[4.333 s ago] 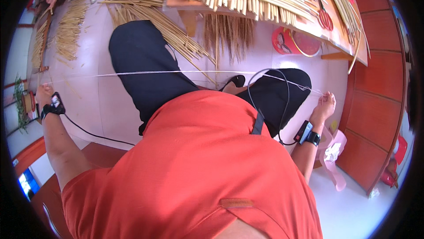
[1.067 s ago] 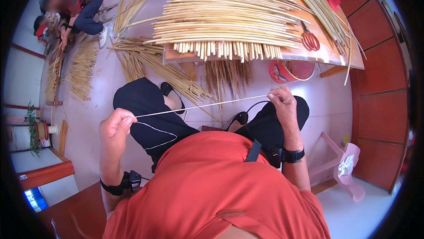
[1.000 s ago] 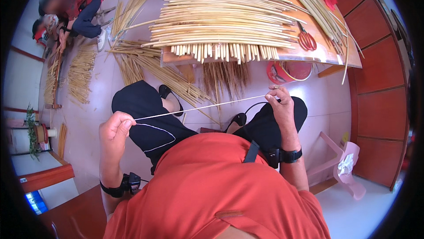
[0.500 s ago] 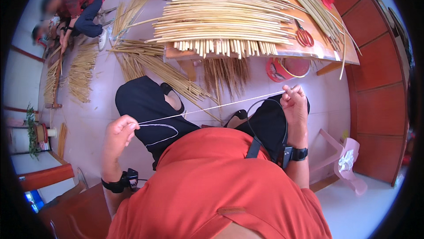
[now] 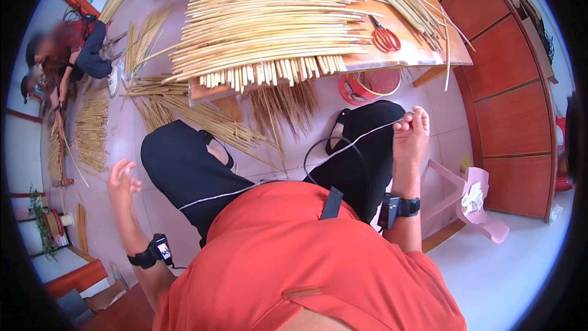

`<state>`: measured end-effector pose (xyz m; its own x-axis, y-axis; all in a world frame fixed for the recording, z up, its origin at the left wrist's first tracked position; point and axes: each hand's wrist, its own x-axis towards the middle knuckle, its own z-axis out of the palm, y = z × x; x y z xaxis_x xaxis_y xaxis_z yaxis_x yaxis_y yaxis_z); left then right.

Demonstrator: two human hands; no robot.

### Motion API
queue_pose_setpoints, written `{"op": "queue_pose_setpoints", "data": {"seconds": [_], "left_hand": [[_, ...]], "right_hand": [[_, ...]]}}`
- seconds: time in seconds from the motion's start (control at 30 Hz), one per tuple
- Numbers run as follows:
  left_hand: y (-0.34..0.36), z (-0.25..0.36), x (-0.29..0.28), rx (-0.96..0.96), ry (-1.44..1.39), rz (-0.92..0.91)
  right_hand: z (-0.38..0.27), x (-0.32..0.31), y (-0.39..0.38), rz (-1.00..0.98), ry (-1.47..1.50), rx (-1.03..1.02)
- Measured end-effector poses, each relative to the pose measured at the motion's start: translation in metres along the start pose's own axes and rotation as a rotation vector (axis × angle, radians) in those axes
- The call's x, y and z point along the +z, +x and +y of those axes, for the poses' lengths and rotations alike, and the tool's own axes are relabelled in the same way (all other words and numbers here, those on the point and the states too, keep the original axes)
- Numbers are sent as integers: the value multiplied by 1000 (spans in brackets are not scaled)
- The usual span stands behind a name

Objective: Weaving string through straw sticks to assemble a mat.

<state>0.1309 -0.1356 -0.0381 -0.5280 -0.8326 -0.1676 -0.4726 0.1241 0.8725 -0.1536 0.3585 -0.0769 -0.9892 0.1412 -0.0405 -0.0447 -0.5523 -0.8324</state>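
A thin whitish string point(image 5: 361, 137) hangs from my right hand point(image 5: 411, 138), pinched between its fingertips above my right knee. The string sags over my black trousers, is partly hidden at my waist, and shows again across my left thigh. Out to the left, my left hand point(image 5: 124, 179) is raised with its fingers loosely bent and apart, nothing in them. Ahead of me, a broad mat of pale stalks point(image 5: 269, 25) lies on the wooden table point(image 5: 422, 54), cut ends toward me. Red-handled scissors point(image 5: 386, 38) rest to the right of the stalks.
Loose stalks point(image 5: 202, 116) and brushy brown stems point(image 5: 288, 107) lie under and beside the table. A red bucket point(image 5: 358, 89) stands below it. At right are a pink plastic chair point(image 5: 474, 196) and a wooden cabinet point(image 5: 511, 113). Another person point(image 5: 86, 49) bends over stalks at far left.
My left hand has let go of the string and moved outward to the left. The string, taut before, now droops over my lap. The view has shifted slightly to the right.
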Motion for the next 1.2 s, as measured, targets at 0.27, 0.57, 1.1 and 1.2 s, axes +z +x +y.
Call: {"op": "queue_pose_setpoints", "data": {"seconds": [0.27,0.57,1.1,1.2], "left_hand": [[51,41,181,-263,-601,-390],[107,50,222,-321,-354,-339],[75,52,238,-310,-206,-373],[61,54,237,-192,-314,-451]], "right_hand": [[51,51,33,-388,-641,55],[78,50,119,-655,-636,247],[83,41,69,-511,-525,92],[86,52,47,-515,-605,116]]}}
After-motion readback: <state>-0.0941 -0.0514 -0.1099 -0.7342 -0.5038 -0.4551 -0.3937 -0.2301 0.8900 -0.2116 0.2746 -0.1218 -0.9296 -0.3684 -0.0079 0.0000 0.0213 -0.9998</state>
